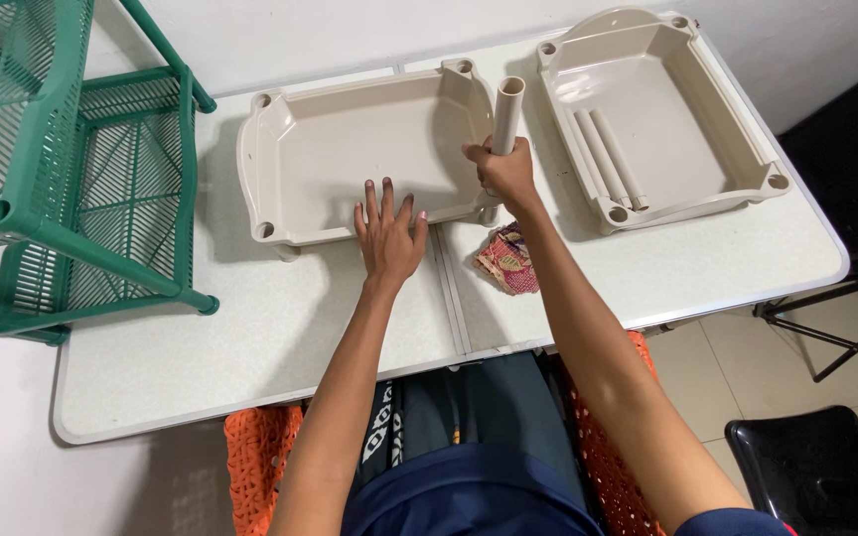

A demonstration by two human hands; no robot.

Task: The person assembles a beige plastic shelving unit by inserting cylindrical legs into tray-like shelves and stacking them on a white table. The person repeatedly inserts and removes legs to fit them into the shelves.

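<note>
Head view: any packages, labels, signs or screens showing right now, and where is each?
Small packet: on the white table, under the right forearm just behind the right hand; crumpled, soft-edged, red-pink patterned with pale patches.
No labels, signs or screens can be made out.

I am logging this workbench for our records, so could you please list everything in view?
table: one, pale grey, fills the middle of the view
trays: two, beige, one at table centre, one at the right end
tube: one, beige, upright at the centre tray's near right corner
loose tubes: two, beige, lying inside the right tray
rack: one, green, on the table's left end
cloth: one, red patterned, on the table under the right forearm
chair: one, black, on the floor, lower right
left hand: flat on the centre tray's near rim
right hand: gripping the upright tube
</note>
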